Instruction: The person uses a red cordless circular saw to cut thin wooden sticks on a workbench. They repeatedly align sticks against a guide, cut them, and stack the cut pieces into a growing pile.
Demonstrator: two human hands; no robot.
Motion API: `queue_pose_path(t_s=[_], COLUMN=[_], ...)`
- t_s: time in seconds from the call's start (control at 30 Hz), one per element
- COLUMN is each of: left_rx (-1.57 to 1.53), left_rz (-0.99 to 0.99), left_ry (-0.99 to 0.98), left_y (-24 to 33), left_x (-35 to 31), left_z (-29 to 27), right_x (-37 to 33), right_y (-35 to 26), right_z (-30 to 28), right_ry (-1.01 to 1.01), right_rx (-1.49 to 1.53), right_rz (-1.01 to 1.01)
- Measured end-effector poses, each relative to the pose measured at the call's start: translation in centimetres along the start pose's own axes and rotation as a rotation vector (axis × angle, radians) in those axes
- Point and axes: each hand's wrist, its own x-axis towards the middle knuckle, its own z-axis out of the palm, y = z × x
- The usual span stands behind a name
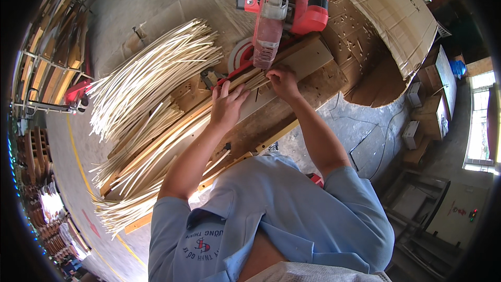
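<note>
A bundle of thin pale rods [255,81] lies lengthwise against the fence of a red miter saw [269,31]. My left hand [228,105] holds the bundle from above, its fingers over the rods left of the blade guard. Close to the guard, on its right, my right hand [283,83] is closed in a pinch at the rods' ends; its fingertips are partly hidden. The guard covers the blade. More long rods [177,151] trail from under my left forearm to the lower left.
A large heap of pale rods [156,68] lies beyond the bench to the left. Cardboard sheets [386,15] stand curved behind the saw, with small offcuts on them. Boxes [417,94] are at the right, and a rack of wood strips [52,57] is at the far left.
</note>
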Motion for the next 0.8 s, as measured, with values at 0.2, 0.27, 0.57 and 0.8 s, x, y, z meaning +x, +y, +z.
queue_pose_path(t_s=[0.2, 0.27, 0.57, 0.8], left_rx=[-0.016, -0.019, -0.005, 0.004], left_rz=[-0.005, -0.005, -0.006, 0.013], left_ry=[0.033, 0.027, 0.024, 0.039], left_y=[-0.2, -0.1, -0.3, -0.2], left_x=[-0.2, -0.1, -0.3, -0.3], left_z=[0.2, 0.2, 0.2, 0.4], right_x=[0.0, -0.1, -0.8, -0.8], right_y=[-0.5, -0.2, 0.8, 1.0], right_z=[0.0, -0.1, -0.9, -0.1], right_ry=[-0.028, -0.045, -0.015, -0.032], right_rx=[-0.006, -0.004, 0.14, 0.074], right_rz=[0.004, 0.032, 0.024, 0.109])
